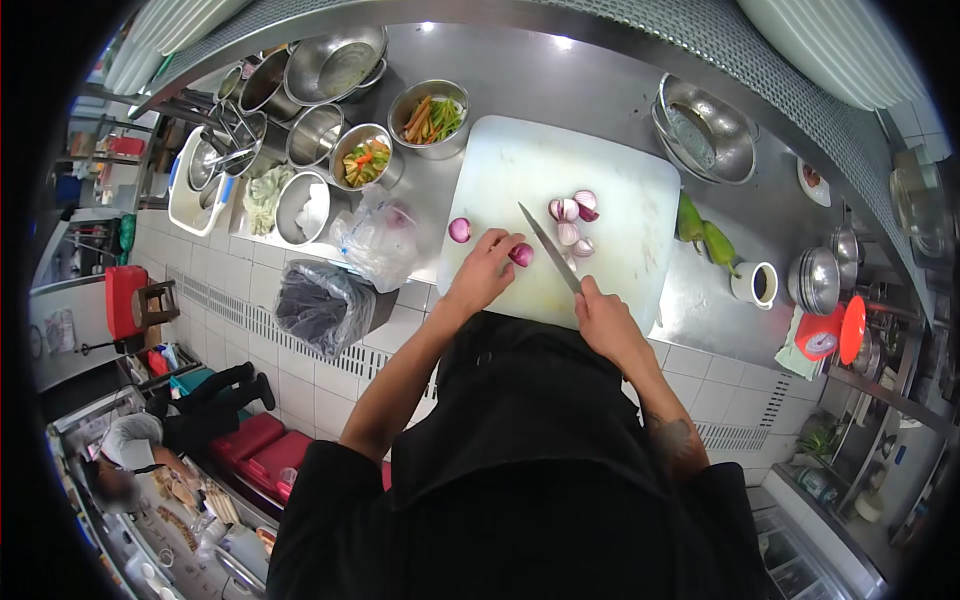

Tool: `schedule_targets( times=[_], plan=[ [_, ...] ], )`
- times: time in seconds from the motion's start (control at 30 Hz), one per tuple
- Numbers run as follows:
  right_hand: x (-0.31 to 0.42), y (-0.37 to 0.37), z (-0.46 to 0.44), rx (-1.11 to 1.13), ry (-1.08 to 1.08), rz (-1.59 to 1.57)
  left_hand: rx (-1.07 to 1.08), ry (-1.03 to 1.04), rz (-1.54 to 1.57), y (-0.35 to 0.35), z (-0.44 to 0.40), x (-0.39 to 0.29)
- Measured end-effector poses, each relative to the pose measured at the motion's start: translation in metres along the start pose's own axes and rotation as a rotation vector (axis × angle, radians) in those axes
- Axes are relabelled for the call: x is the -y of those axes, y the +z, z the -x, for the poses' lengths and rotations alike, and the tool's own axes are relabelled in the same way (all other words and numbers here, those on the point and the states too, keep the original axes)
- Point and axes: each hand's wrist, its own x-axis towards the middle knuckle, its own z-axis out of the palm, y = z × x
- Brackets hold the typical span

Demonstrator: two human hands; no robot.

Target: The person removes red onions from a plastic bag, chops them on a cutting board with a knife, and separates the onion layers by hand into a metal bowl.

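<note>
My left hand (485,268) is on the white cutting board (620,190), its fingertips closed on a red onion piece (521,254). In my right hand (600,315) is the handle of a large knife (546,243). The blade points up and to the left, just right of the onion piece and apart from it. Several cut red onion pieces (568,233) lie beyond the blade, near the middle of the board. Another red onion piece (459,230) rests at the board's left edge.
Metal pots of cut vegetables (430,120) and a plastic bag (378,235) are on the left. Green peppers (716,243), a dark-filled cup (762,285) and metal bowls (705,130) stand right. A shelf (560,18) runs overhead. Another person (140,440) is at lower left.
</note>
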Motion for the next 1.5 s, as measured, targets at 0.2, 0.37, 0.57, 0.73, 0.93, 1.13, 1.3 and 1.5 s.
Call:
schedule_targets(
  times=[0.2,0.37,0.57,0.73,0.93,1.13,1.3,1.5],
  plan=[
    [0.007,0.002,0.007,0.062,-0.039,0.041,-0.191,0.080,-0.029,0.007,0.012,-0.013],
    [0.009,-0.002,0.010,0.072,-0.023,0.053,-0.150,0.136,-0.075,0.016,0.005,0.003],
    [0.013,-0.009,0.016,0.067,0.012,0.054,-0.052,0.197,-0.134,0.001,-0.005,-0.001],
    [0.015,-0.010,0.019,0.057,0.049,0.045,0.048,0.182,-0.152,0.001,-0.007,-0.001],
    [0.015,-0.007,0.023,0.048,0.050,0.052,0.043,0.109,-0.223,0.013,0.005,-0.012],
    [0.012,-0.005,0.024,0.027,0.000,0.079,-0.019,0.154,-0.131,0.018,0.008,-0.006],
    [0.012,-0.002,0.027,0.005,-0.043,0.078,-0.148,0.204,-0.073,0.026,0.006,-0.009],
    [0.011,-0.007,0.028,0.003,0.031,0.095,-0.117,0.099,-0.143,0.026,0.010,-0.016]
  ],
)
